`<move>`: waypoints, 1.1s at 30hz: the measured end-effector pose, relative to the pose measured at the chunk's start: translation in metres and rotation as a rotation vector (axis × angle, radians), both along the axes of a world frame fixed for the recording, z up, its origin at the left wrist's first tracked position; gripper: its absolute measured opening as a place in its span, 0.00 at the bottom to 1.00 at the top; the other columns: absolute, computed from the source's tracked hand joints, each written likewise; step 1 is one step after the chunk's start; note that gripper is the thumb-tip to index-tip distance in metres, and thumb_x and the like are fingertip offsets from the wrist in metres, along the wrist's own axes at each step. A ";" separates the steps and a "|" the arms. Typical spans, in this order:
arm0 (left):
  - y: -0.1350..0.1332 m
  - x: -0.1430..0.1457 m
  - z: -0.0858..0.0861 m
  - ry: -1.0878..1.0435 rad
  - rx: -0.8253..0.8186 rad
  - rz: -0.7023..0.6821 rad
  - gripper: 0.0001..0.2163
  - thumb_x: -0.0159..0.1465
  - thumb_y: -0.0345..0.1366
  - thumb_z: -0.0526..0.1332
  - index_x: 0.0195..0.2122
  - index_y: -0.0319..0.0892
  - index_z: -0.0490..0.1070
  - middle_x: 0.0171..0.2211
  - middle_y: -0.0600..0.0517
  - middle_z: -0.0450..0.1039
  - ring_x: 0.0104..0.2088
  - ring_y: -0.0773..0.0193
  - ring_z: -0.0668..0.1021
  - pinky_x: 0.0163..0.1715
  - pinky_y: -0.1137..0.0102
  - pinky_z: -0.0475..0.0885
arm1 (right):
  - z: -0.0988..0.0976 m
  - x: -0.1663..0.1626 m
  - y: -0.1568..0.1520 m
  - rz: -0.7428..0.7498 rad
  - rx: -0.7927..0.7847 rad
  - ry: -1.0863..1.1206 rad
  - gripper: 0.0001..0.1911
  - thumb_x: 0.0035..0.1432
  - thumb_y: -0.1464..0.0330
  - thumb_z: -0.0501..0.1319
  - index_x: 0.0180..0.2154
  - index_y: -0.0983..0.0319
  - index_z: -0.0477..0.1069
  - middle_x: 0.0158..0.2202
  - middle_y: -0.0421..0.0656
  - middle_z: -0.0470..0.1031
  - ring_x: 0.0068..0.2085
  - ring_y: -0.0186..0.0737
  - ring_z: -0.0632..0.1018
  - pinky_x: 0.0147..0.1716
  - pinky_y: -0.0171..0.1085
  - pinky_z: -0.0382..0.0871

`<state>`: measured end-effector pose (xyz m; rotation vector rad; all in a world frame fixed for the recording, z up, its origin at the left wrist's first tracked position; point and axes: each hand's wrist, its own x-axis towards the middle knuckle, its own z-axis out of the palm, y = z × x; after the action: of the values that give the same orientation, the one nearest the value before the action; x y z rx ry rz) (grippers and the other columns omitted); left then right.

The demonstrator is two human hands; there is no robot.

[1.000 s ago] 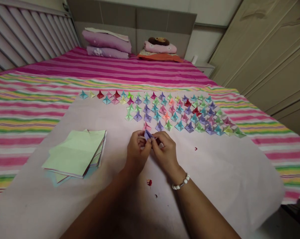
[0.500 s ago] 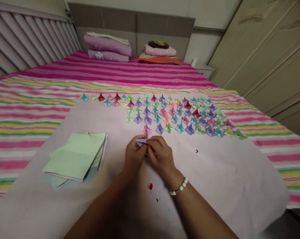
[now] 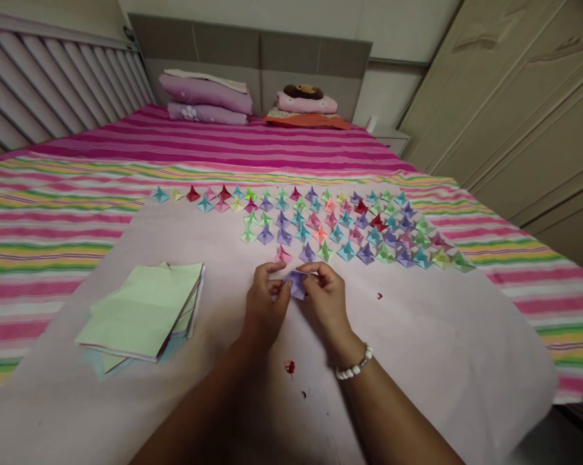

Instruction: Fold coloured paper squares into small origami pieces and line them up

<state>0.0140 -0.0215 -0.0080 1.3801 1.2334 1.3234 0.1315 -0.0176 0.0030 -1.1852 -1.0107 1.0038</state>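
Note:
A small folded purple origami paper [image 3: 297, 285] is held up between my two hands, a flat face of it turned toward me. My left hand [image 3: 266, 300] pinches its left side with thumb and fingers. On the right edge, my right hand [image 3: 327, 297] grips it between thumb and fingertips; a white bead bracelet [image 3: 354, 365] circles that wrist. Just beyond my fingers stands a pink folded paper piece [image 3: 282, 253], at the left end of the nearest row. Behind it are rows of many-coloured folded pieces [image 3: 366, 252] with pointed tops.
A stack of square paper sheets [image 3: 146, 310], pale green on top, lies to the left on a white sheet [image 3: 441, 374]. Red scraps [image 3: 290, 367] lie near my wrists. Beyond are a striped bedspread [image 3: 82, 213], folded bedding [image 3: 206, 97] and a headboard [image 3: 228, 51].
The purple paper has turned from a narrow folded shape to a wider face toward me. My hands have moved slightly apart, the right one to the right. The view has shifted slightly.

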 end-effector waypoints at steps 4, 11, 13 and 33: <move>-0.001 -0.004 -0.001 0.211 0.253 -0.024 0.05 0.63 0.31 0.54 0.39 0.44 0.65 0.57 0.44 0.66 0.47 0.60 0.76 0.45 0.64 0.73 | 0.003 0.002 0.002 -0.019 -0.053 0.104 0.04 0.43 0.71 0.60 0.27 0.60 0.72 0.21 0.35 0.68 0.21 0.32 0.64 0.21 0.33 0.57; 0.002 -0.007 -0.006 0.487 0.527 -0.142 0.16 0.59 0.24 0.53 0.46 0.42 0.70 0.55 0.42 0.66 0.55 0.59 0.71 0.53 0.63 0.69 | 0.001 0.008 0.006 -0.029 -0.057 0.169 0.04 0.42 0.71 0.62 0.26 0.61 0.73 0.17 0.33 0.67 0.20 0.31 0.65 0.22 0.32 0.57; 0.003 -0.006 -0.007 0.505 0.534 -0.118 0.15 0.58 0.25 0.56 0.47 0.42 0.71 0.54 0.43 0.68 0.54 0.59 0.72 0.53 0.64 0.70 | 0.000 0.009 0.006 -0.017 -0.053 0.211 0.04 0.42 0.71 0.63 0.26 0.61 0.73 0.18 0.34 0.68 0.20 0.31 0.66 0.22 0.32 0.58; 0.008 -0.009 0.018 -0.395 -0.207 -0.063 0.13 0.53 0.44 0.68 0.30 0.38 0.74 0.25 0.53 0.76 0.29 0.66 0.76 0.34 0.71 0.70 | -0.001 0.007 0.005 0.329 -0.108 0.163 0.14 0.53 0.58 0.64 0.26 0.63 0.74 0.23 0.39 0.72 0.19 0.29 0.64 0.22 0.33 0.54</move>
<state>0.0051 -0.0137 0.0104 0.9486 1.0166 1.3067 0.1383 -0.0131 0.0020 -1.0223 -1.0514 1.4066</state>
